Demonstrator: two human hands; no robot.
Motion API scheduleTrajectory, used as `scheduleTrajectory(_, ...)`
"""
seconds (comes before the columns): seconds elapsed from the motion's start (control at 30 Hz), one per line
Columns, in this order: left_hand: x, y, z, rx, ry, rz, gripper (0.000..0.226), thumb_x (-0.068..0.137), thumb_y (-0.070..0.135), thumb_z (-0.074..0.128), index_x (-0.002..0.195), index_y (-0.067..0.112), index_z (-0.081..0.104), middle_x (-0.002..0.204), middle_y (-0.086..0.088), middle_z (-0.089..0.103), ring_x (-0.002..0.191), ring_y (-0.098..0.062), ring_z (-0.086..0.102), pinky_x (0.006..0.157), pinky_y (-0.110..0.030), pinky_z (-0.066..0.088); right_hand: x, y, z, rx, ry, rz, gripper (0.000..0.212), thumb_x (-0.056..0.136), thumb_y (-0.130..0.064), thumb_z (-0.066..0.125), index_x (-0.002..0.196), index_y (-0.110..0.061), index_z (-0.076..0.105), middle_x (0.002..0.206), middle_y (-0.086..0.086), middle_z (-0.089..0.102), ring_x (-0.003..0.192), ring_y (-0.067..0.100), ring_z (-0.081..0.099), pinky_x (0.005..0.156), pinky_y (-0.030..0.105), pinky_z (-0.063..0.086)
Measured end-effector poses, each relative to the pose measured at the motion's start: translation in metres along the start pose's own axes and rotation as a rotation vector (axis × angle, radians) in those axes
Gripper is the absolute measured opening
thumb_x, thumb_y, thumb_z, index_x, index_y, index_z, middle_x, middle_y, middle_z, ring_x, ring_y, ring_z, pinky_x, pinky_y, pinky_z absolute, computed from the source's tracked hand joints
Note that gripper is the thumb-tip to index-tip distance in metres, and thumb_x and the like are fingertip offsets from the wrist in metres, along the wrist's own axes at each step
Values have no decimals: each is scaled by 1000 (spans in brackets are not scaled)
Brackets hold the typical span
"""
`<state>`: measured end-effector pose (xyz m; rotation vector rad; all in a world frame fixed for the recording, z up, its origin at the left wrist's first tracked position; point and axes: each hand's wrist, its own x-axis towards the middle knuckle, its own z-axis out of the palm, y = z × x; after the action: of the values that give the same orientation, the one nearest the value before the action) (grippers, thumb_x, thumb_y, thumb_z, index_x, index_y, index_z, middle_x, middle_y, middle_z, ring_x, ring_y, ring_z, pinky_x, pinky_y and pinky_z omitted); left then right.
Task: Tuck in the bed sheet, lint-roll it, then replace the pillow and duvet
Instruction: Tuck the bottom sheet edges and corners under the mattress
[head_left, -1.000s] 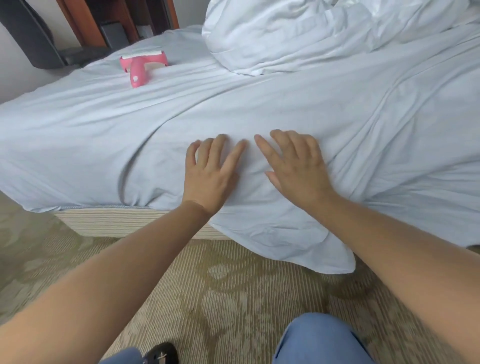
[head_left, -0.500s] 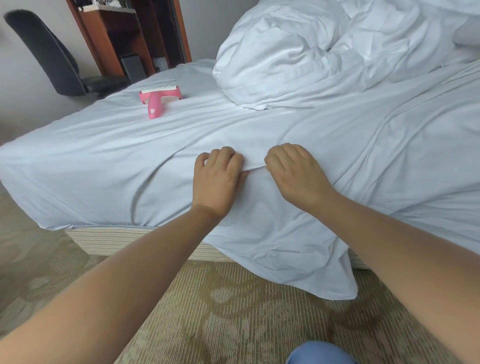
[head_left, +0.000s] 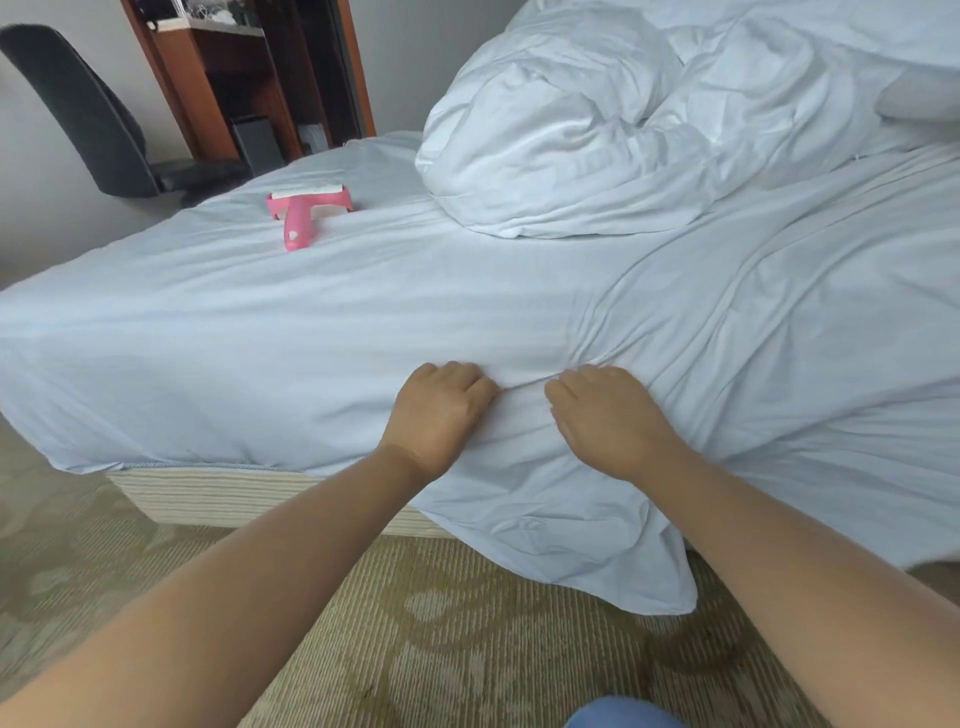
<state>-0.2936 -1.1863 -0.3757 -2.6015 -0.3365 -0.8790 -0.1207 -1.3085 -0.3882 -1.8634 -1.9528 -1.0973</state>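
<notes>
The pale bed sheet lies soft and creased over the mattress, one loose corner drooping in crumpled folds onto the patterned carpet. At the near edge, the left hand and right hand sit side by side, fingers curled under, each gripping a bunched ridge of the sheet. A pink plastic lint roller, T-shaped with a white roll, rests farther back on the sheet. The puffy white duvet is heaped at the far side.
</notes>
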Motion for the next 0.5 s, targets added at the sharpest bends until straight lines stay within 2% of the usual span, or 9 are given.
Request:
scheduleTrajectory(0.07, -5, 5, 8, 19, -137, 5, 29, 52, -4, 80, 64, 11, 59, 62, -4, 54, 55, -26, 53, 49, -27, 34, -22, -1, 7, 10, -101, 24, 30, 53, -7, 82, 71, -9, 58, 71, 8, 55, 59, 25, 53, 50, 31, 38)
scheduleTrajectory(0.13, -14, 11, 19, -25, -238, -31, 31, 51, -4, 81, 58, 11, 54, 59, -5, 53, 52, -27, 53, 45, -27, 34, -32, -7, 14, 27, -177, 33, 30, 56, -13, 83, 75, -8, 61, 76, 7, 57, 62, 24, 55, 52, 30, 40)
scheduleTrajectory(0.2, -23, 17, 26, -45, -334, -73, 27, 56, -3, 78, 57, 9, 54, 61, -6, 56, 55, -29, 57, 43, -26, 32, -32, -18, 15, 45, -248, 31, 33, 61, -16, 81, 88, -7, 65, 87, 6, 60, 71, 23, 59, 58, 29, 44)
scheduleTrajectory(0.27, -31, 22, 27, -54, -446, -153, 7, 74, 1, 65, 73, 7, 61, 78, -8, 62, 76, -32, 61, 52, -31, 36, -32, -30, 14, 100, -401, 22, 37, 79, -14, 66, 115, -6, 57, 115, 8, 55, 99, 24, 58, 79, 33, 44)
scheduleTrajectory(0.33, -39, 24, 28, -5, -581, -196, 18, 87, 8, 50, 99, 9, 63, 101, -6, 62, 98, -28, 58, 66, -33, 42, -31, -38, 18, 88, -532, 22, 41, 90, -13, 51, 129, -8, 43, 132, 7, 43, 116, 24, 48, 93, 33, 38)
scheduleTrajectory(0.4, -47, 21, 28, 41, -677, -213, 28, 89, 12, 47, 114, 12, 59, 112, -2, 60, 107, -25, 55, 74, -32, 44, -26, -49, 19, 27, -576, 24, 42, 84, -10, 59, 125, -7, 49, 128, 10, 47, 109, 25, 53, 88, 35, 45)
scheduleTrajectory(0.43, -49, 19, 30, 41, -711, -219, 29, 89, 13, 47, 116, 13, 58, 113, -2, 60, 107, -24, 55, 75, -32, 44, -22, -54, 24, -7, -569, 26, 42, 71, -9, 71, 111, -6, 60, 116, 11, 56, 93, 25, 60, 76, 35, 49)
scheduleTrajectory(0.5, -55, 17, 35, 86, -759, -196, 26, 89, 15, 51, 114, 13, 56, 110, -2, 62, 103, -25, 58, 72, -32, 43, -11, -58, 37, -63, -547, 14, 37, 41, -8, 85, 73, -10, 67, 82, 7, 62, 60, 22, 59, 50, 30, 45)
